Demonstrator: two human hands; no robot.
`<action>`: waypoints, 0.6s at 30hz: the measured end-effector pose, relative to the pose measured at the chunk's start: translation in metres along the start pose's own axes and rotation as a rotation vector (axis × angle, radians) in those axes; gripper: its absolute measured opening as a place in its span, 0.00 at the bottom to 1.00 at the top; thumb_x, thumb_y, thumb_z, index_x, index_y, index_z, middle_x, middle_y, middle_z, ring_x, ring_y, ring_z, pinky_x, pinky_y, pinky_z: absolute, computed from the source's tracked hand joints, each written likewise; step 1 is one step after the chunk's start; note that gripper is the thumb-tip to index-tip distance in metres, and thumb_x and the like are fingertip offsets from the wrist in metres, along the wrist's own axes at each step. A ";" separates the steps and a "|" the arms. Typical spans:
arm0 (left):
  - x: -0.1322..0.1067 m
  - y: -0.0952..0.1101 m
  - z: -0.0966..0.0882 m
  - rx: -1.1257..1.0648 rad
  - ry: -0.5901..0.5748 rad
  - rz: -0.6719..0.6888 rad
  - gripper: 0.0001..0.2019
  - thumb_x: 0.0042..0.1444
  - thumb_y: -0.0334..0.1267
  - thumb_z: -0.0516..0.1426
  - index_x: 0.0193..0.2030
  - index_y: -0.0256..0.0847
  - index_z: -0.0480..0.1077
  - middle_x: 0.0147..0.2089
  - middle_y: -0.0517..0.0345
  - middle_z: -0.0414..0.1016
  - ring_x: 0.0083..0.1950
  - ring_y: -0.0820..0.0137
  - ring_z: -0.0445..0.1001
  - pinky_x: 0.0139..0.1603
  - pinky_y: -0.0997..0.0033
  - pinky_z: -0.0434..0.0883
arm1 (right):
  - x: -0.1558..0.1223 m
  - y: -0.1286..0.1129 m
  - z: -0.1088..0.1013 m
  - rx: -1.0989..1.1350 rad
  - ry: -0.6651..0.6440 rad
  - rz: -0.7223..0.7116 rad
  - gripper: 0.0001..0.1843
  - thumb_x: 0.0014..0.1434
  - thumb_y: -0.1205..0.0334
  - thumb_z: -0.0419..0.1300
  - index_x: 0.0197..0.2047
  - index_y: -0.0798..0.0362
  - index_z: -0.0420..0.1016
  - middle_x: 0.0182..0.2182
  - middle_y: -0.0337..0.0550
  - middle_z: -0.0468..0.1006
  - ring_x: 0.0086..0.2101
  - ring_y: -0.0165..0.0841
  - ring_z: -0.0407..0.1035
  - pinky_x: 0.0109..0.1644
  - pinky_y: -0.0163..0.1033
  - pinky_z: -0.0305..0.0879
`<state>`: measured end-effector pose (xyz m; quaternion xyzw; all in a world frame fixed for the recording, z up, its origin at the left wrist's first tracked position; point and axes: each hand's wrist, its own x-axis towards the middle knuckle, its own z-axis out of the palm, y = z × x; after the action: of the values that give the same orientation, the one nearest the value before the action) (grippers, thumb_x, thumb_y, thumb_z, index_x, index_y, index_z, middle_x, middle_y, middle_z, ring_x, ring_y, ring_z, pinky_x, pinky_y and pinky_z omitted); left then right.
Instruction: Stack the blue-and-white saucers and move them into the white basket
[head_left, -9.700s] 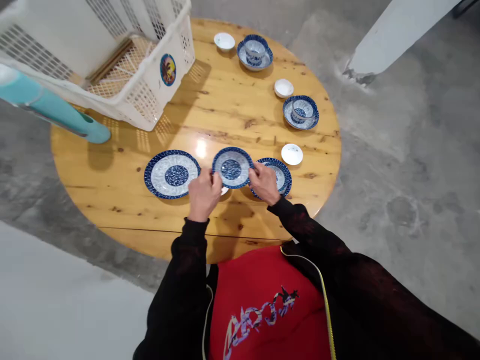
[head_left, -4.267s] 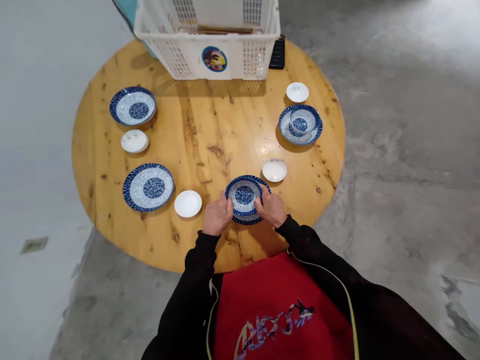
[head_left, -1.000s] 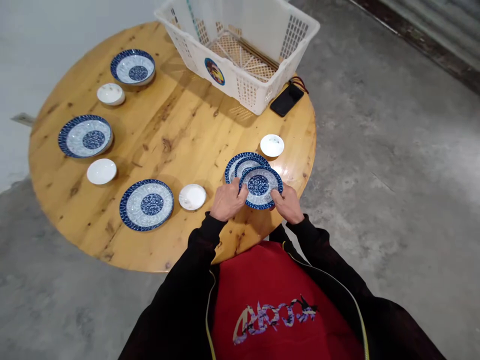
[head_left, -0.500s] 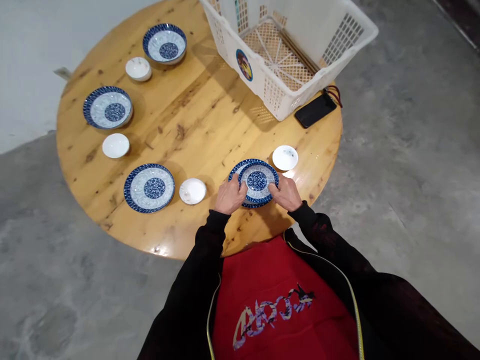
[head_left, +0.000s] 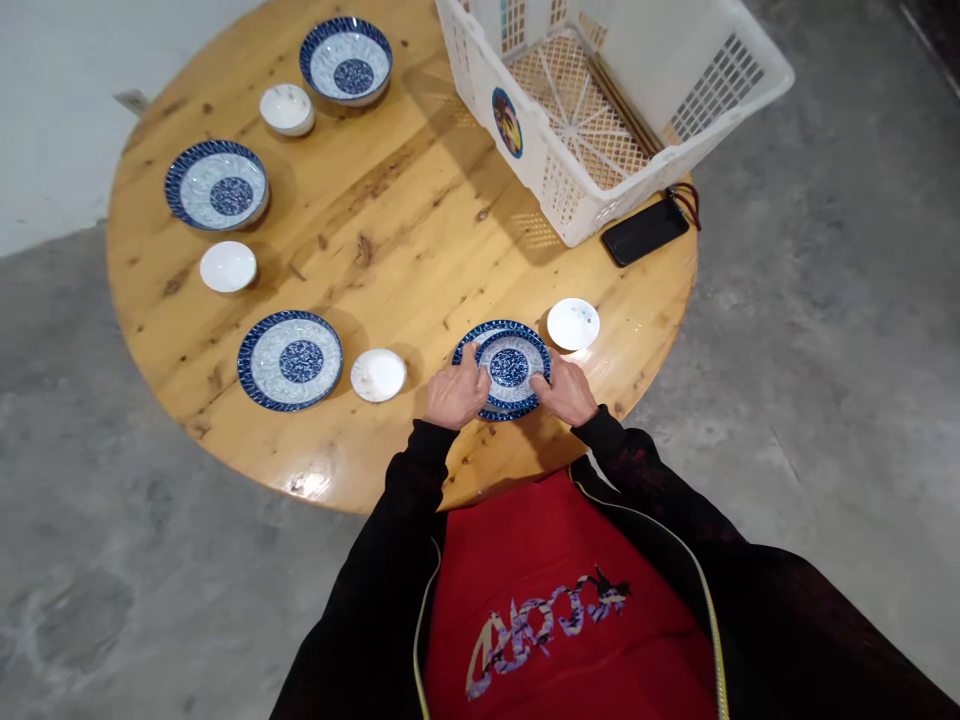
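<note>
Currently, I see both hands clamped on opposite sides of the blue-rimmed bowl: round, mouth up, over a larger dish, mostly hidden; contact unclear to me. Beyond, white basket cropped at top.

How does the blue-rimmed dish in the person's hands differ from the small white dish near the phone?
The blue-rimmed dish has a dark blue border and centre; the white dish is mostly white. The blue-rimmed dish looks wider than the white dish. Both hands grip the blue-rimmed dish, while the white dish sits untouched on the table. Both are round.
</note>
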<state>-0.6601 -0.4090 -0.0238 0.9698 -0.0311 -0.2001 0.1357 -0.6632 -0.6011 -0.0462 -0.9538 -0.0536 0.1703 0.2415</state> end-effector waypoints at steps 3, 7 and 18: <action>0.001 -0.001 0.002 0.031 0.000 0.009 0.24 0.65 0.42 0.42 0.64 0.33 0.55 0.43 0.42 0.79 0.44 0.55 0.79 0.46 0.62 0.70 | 0.001 0.001 0.002 -0.025 -0.024 0.011 0.29 0.59 0.58 0.46 0.59 0.66 0.62 0.32 0.55 0.80 0.35 0.48 0.72 0.39 0.43 0.63; 0.002 -0.003 0.005 0.069 -0.014 -0.013 0.26 0.66 0.44 0.41 0.66 0.33 0.53 0.43 0.41 0.79 0.44 0.56 0.79 0.47 0.61 0.69 | 0.003 0.000 0.001 -0.084 -0.054 0.021 0.30 0.60 0.58 0.46 0.62 0.66 0.59 0.35 0.56 0.80 0.37 0.48 0.73 0.40 0.44 0.63; 0.000 -0.006 -0.004 0.056 -0.029 -0.024 0.26 0.66 0.47 0.40 0.65 0.34 0.55 0.40 0.42 0.80 0.43 0.54 0.79 0.46 0.60 0.70 | 0.003 -0.006 -0.005 -0.094 -0.123 0.074 0.30 0.64 0.51 0.48 0.61 0.64 0.61 0.40 0.61 0.79 0.42 0.50 0.74 0.44 0.45 0.64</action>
<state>-0.6587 -0.4021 -0.0222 0.9705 -0.0267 -0.2150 0.1058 -0.6590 -0.5974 -0.0398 -0.9532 -0.0408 0.2346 0.1864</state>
